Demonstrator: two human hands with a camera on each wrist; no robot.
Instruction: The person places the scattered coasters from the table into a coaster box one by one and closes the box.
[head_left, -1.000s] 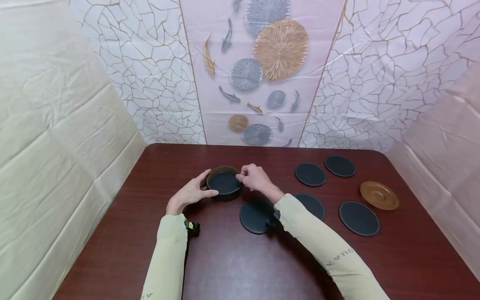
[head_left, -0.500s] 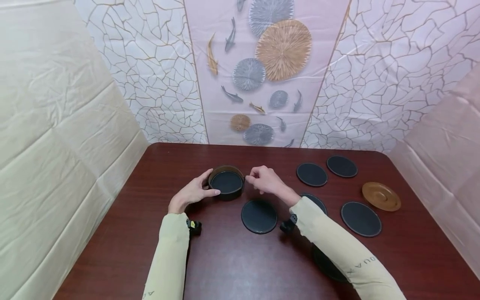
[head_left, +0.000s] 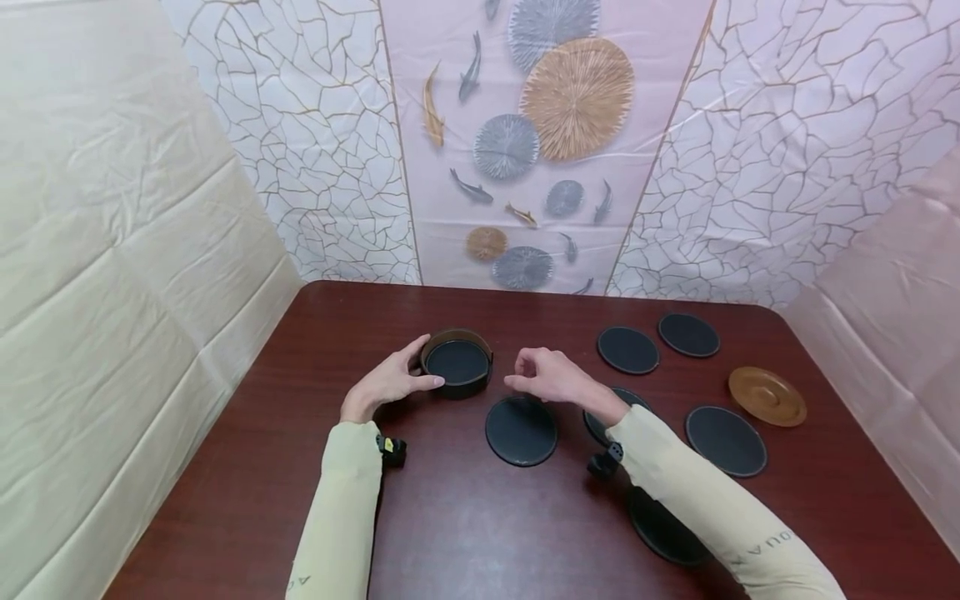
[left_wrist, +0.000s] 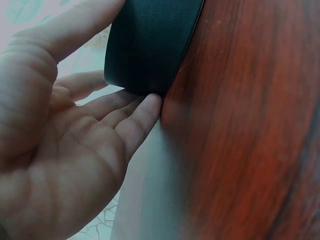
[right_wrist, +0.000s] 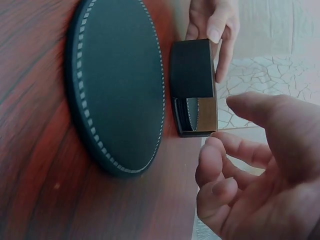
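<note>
A round black coaster holder (head_left: pixel 467 389), brown inside, stands on the table with black coasters (head_left: pixel 456 362) in it. My left hand (head_left: pixel 386 385) holds its left side, thumb at the near wall and fingers around the far side. In the left wrist view the fingertips (left_wrist: pixel 152 104) touch the holder's wall low down, by the tabletop. My right hand (head_left: pixel 551 375) hovers right of the holder, fingers loosely bent, holding nothing. Just below it lies a black coaster (head_left: pixel 521 431) with pale edge stitching. The right wrist view shows the holder's slot (right_wrist: pixel 191 115) facing this hand.
More black coasters lie to the right: two at the back (head_left: pixel 628 350) (head_left: pixel 689 334), one farther right (head_left: pixel 726 441), and two partly hidden by my right arm (head_left: pixel 667 529). A brown round disc (head_left: pixel 767 397) lies near the right edge. Fabric walls surround the dark red table (head_left: pixel 450 517).
My right hand has left the holder's rim and moved right and slightly nearer, its fingers loosening. The left hand stays on the holder. The head view has shifted slightly.
</note>
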